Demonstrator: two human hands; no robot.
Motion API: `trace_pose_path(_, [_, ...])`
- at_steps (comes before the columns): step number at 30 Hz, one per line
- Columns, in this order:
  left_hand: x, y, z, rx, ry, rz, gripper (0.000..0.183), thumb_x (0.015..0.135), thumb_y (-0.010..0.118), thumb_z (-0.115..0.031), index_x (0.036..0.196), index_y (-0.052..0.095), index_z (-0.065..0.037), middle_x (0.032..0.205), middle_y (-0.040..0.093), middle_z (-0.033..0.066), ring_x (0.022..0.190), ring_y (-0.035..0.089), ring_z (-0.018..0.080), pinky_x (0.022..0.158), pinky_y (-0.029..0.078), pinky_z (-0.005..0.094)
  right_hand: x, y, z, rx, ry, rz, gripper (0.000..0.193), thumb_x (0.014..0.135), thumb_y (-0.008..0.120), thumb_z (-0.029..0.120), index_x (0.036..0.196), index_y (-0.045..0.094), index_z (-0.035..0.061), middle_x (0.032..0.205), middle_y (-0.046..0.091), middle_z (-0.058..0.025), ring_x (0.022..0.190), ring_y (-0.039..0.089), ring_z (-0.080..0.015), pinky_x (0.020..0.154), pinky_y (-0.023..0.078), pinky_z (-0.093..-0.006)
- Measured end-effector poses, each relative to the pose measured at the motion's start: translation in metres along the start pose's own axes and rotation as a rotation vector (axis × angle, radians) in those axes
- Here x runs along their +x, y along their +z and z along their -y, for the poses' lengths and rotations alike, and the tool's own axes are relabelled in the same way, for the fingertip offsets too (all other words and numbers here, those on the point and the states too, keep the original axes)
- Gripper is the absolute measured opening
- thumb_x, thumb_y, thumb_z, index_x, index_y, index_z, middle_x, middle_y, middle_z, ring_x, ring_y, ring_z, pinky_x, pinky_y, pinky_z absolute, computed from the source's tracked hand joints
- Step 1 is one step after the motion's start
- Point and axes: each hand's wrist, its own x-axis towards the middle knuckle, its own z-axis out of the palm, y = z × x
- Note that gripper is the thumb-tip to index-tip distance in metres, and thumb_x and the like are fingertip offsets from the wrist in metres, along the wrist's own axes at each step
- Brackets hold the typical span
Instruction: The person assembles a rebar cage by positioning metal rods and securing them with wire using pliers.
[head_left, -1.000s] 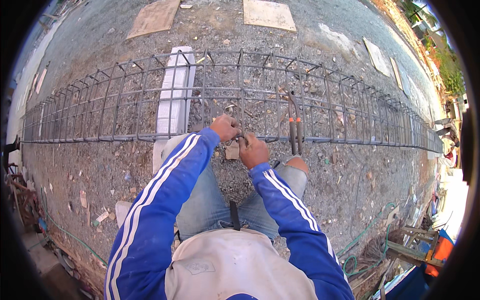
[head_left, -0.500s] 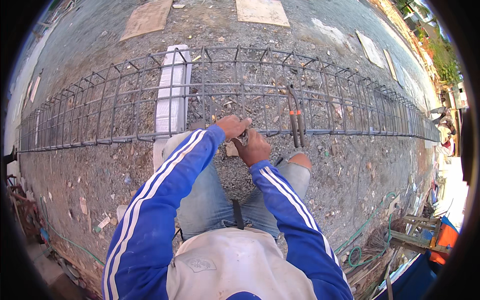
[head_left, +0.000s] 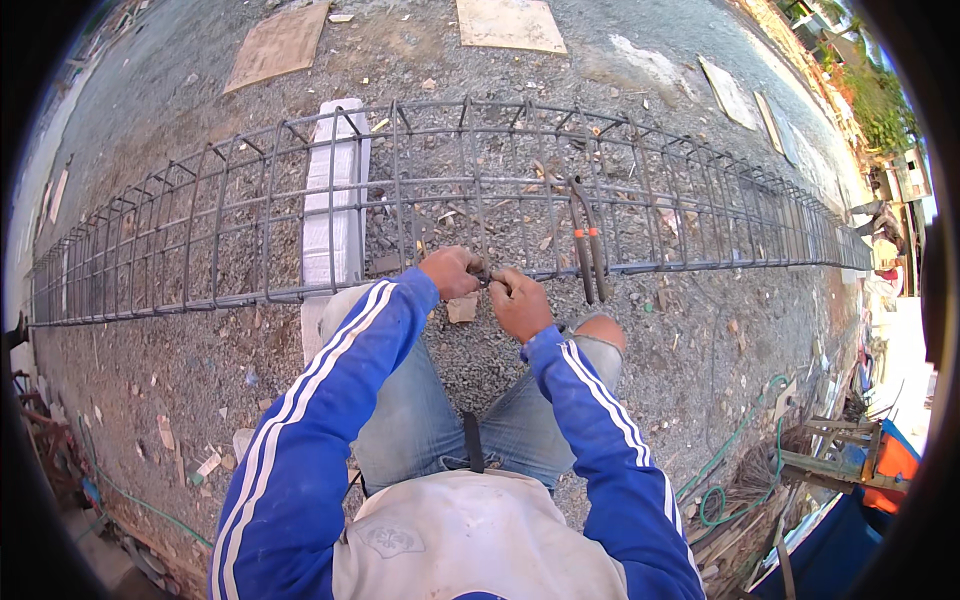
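Observation:
A long rebar cage [head_left: 640, 267] of dark steel bars and stirrups stretches across the view in front of my knees. At its near lower bar, my left hand [head_left: 450, 272] is closed, thumb and fingers pressed together by a stirrup. Close beside it on the right, my right hand [head_left: 520, 305] is pinched too, its fingertips almost meeting the left ones. Whatever sits between the fingertips is dark and too small to make out. Just right of my hands, pincers [head_left: 583, 250] with dark handles and orange bands hang on the cage bars.
A pale wrapped block [head_left: 333, 200] lies beneath the cage, left of my hands. Flat boards [head_left: 512, 25] rest on the gravel beyond. A green hose [head_left: 735, 465] curls at the lower right, near wooden pieces and an orange item [head_left: 888, 470]. Another person [head_left: 885, 225] is at the far right.
My right hand has turned and shifted slightly right, its fingers now curled into a pinch. My left fingers have curled in. The view has shifted a little.

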Motion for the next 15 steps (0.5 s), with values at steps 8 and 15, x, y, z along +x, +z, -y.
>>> trace_pose_path(8, [0.006, -0.009, 0.007, -0.473, -0.191, 0.194, 0.025, 0.085, 0.064, -0.018, 0.103, 0.066, -0.002, 0.09, 0.069, 0.0101, 0.082, 0.068, 0.0186, 0.067, 0.054, 0.0313, 0.009, -0.013, -0.002, 0.069, 0.048, 0.144, 0.022, 0.083, 0.058, 0.018, 0.095, 0.067, 0.0018, 0.086, 0.066, -0.0197, 0.08, 0.065, -0.0335, 0.072, 0.05, -0.0395])
trace_pose_path(15, [0.004, -0.015, -0.003, -0.335, -0.152, 0.174, 0.02, 0.086, 0.064, -0.018, 0.1, 0.065, -0.003, 0.083, 0.067, 0.0082, 0.073, 0.064, 0.0173, 0.065, 0.052, 0.0342, 0.012, -0.016, -0.01, 0.088, 0.071, 0.175, 0.02, 0.084, 0.06, 0.016, 0.095, 0.067, 0.0005, 0.08, 0.066, -0.0151, 0.072, 0.064, -0.0244, 0.068, 0.049, -0.0339])
